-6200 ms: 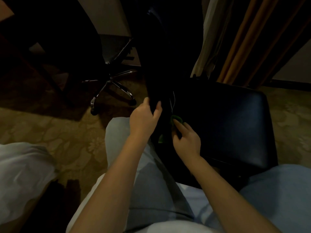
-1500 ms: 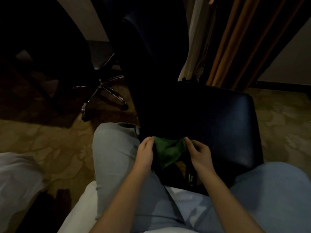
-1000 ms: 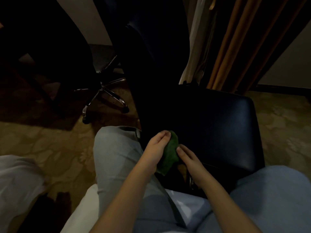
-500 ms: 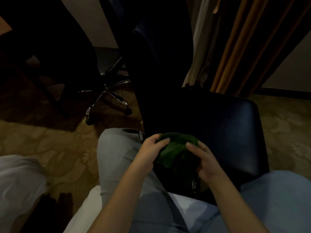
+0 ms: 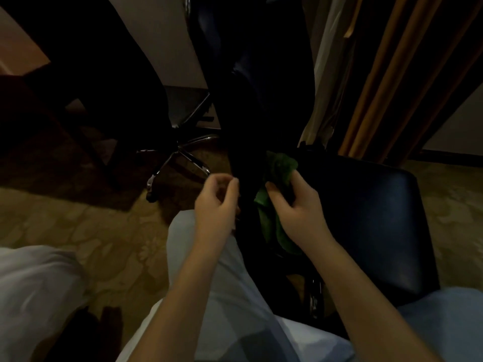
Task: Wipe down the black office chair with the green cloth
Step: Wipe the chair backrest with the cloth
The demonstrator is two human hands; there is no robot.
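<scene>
Where the cloth sits: the green cloth [image 5: 281,165] is bunched in the right hand [image 5: 295,205] and lies against the black office chair [image 5: 366,218] low on the backrest, near where backrest and seat meet. One wad stands above the fingers and a tail hangs below the palm.
Right hand grip: thumb and fingers are curled round the cloth and closed on it, with the back of the hand toward the camera.
Left hand: the left hand [image 5: 217,202] is just left of the backrest's near edge. Its fingers are loosely curled and nothing is seen in them. It is blurred, so contact with the chair cannot be read.
Chair: the glossy black seat pad lies to the right of both hands. The backrest rises dark up the middle of the view, its surface detail lost in shadow.
Person: bare forearms and light trousers [image 5: 209,270], with one leg on each side of the chair's near edge.
Behind, left: a chrome star base [image 5: 180,158] of a second chair, with castors, stands on the patterned carpet [image 5: 78,231].
Behind, right: orange-brown curtains [image 5: 379,87], with a paler fabric just beside them.
Lower left: white fabric [image 5: 34,288], kind not identifiable.
Lighting: dim, so black surfaces merge with the shadow.
</scene>
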